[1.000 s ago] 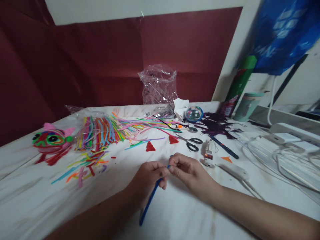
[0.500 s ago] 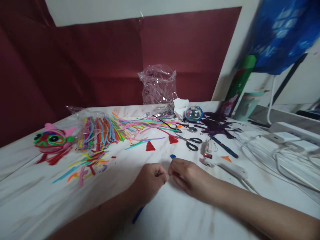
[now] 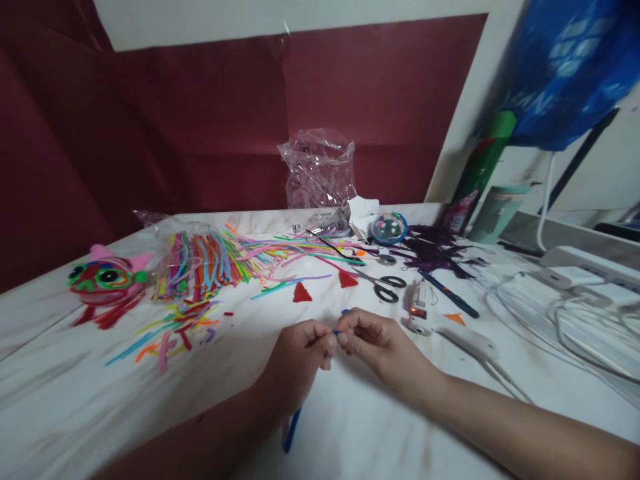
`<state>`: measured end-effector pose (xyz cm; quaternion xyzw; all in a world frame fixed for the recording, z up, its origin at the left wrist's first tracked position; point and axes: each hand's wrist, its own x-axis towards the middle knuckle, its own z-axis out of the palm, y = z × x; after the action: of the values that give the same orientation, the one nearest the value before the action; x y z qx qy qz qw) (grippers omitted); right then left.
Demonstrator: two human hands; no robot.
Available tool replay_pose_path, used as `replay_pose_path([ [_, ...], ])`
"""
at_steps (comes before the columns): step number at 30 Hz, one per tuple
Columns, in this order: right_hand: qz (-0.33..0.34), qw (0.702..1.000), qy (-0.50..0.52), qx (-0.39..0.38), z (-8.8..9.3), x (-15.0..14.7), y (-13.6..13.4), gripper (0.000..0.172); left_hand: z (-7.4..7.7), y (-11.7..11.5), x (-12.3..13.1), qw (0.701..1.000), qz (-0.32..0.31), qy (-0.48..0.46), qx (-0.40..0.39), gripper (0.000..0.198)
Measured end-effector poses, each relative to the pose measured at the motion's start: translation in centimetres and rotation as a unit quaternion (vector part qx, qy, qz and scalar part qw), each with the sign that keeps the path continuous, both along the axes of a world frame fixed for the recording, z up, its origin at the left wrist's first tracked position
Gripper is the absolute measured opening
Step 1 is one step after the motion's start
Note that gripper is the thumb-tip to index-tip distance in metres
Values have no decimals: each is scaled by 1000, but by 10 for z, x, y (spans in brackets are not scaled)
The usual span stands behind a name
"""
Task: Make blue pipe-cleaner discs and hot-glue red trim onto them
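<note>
Both my hands meet just above the white table point(image 3: 75, 400), pinching one blue pipe cleaner point(image 3: 291, 430). My left hand point(image 3: 300, 357) is closed round its stem, whose long tail trails down toward me under the wrist. My right hand point(image 3: 373, 340) pinches the top end, where a small blue tip pokes out above the fingers. Two small red cones point(image 3: 301, 293) lie on the table just beyond my fingers.
A heap of coloured pipe cleaners point(image 3: 210, 257) spreads at centre left, beside a red pipe-cleaner animal figure point(image 3: 105, 280). Scissors point(image 3: 385, 285), a glue gun point(image 3: 450, 330), a blue pen point(image 3: 447, 293), purple scraps, a clear bag point(image 3: 320, 173) and white cables point(image 3: 575, 313) lie right and behind.
The hands stay together on the blue pipe cleaner. Its tail first slid back under my left wrist, then showed a little more again. My fingers shifted slightly on the top end.
</note>
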<state>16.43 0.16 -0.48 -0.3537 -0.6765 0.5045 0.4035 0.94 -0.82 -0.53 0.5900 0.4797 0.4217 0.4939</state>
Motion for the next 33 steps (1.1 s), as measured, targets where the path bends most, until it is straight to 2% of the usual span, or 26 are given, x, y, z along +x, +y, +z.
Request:
replay_pose_path([
  [2,-4,999,-36,37,1,2,1,19,0,0,0,1000,-6,7,-8,15],
  [4,-13,989,-99,114,3,5,2,15,-1,1,0,1000,-15,6,-24,15],
  [8,5,937,-216,275,7,11,2,13,-6,1,0,999,-29,24,-22,16],
  [11,19,912,-259,318,6,12,2,16,-7,-1,0,996,-18,90,18,12],
  [13,18,915,-256,310,4,10,1,17,-4,-3,0,990,-1,134,45,11],
  [16,-8,949,-198,244,2,7,-1,14,2,-6,0,985,29,156,68,9],
  [19,-43,988,-100,113,2,4,-2,8,6,-8,1,990,45,105,86,10],
  [21,-40,997,-51,35,2,2,-3,15,5,-8,1,994,45,58,86,12],
  [23,-30,999,-28,-2,3,0,-3,22,3,-8,1,995,42,27,82,13],
  [25,-26,1000,-15,-3,3,0,-3,25,0,-7,1,996,38,16,79,13],
  [28,-26,999,-21,34,2,0,-3,24,-2,-6,1,997,28,34,66,14],
  [33,-36,989,-100,100,5,4,-1,17,1,-5,1,994,25,98,42,10],
])
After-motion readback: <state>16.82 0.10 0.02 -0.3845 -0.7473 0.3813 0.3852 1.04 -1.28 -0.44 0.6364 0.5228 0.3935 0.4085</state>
